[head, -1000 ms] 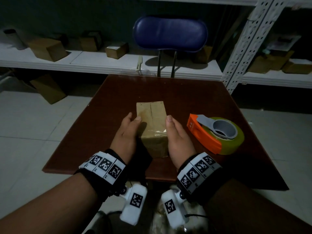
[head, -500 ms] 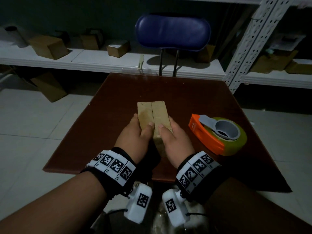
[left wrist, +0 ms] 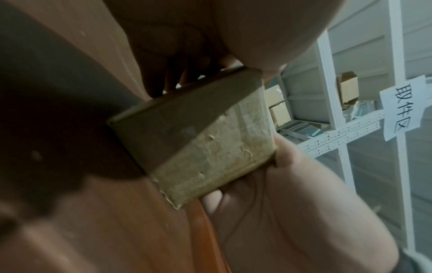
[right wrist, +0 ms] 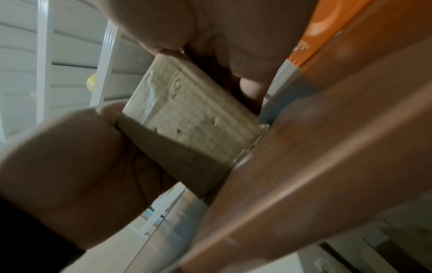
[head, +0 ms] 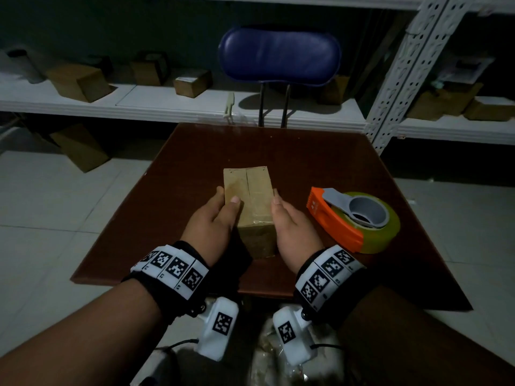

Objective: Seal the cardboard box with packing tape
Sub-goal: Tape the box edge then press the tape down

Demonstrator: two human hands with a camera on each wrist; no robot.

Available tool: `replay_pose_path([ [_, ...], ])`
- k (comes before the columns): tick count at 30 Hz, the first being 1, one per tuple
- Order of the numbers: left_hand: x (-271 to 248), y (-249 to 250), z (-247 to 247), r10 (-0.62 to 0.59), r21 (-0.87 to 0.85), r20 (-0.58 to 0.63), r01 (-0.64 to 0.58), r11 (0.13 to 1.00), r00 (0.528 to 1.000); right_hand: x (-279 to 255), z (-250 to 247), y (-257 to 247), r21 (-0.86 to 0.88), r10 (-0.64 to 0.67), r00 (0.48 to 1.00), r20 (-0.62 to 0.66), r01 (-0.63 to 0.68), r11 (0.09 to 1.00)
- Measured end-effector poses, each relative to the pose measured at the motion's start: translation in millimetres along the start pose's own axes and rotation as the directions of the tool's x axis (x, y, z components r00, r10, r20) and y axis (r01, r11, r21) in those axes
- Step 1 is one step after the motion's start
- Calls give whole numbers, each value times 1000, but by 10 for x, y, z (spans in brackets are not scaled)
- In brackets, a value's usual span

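On the dark brown table, near its front edge, sits the small cardboard box, its two top flaps folded shut with the seam running away from the person and a strip of clear tape lying glossy over the near part of the top and down the near end face. Both hands clasp it from the sides: the left hand lies along the left wall with its thumb curled up onto the top, and the right hand is pressed against the right wall with its thumb reaching the top edge; the fingers of both are bent round the box, as both wrist views show from close in. Just to the right of the box, apart from it, lies the tape dispenser, an orange cutter body with a grey hub holding a yellowish roll of packing tape; small print on the orange part is too blurred to read. Behind the table stands a blue padded chair, and white shelving carries several more cardboard boxes. In the left wrist view a white paper sign is fixed to a shelf post, handwritten with three characters that read 取件区.
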State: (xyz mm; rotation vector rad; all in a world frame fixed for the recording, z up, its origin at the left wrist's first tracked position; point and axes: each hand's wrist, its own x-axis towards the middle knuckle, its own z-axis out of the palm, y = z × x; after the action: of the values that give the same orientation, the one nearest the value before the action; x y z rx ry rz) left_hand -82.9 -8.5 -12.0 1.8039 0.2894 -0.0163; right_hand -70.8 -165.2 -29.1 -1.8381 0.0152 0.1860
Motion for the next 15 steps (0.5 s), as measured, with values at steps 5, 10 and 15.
replay_pose_path([
  [5,34,-21,-36,-20,-46,6,20,999,1000,9,-69,104,77,37,999,39,-39,996],
  [10,22,32,-112,-19,-70,169,32,997,985,-50,-157,167,72,-27,983,183,14,997],
  [15,57,73,-264,30,57,349,-54,997,937,25,-203,225,34,-102,949,298,96,995],
])
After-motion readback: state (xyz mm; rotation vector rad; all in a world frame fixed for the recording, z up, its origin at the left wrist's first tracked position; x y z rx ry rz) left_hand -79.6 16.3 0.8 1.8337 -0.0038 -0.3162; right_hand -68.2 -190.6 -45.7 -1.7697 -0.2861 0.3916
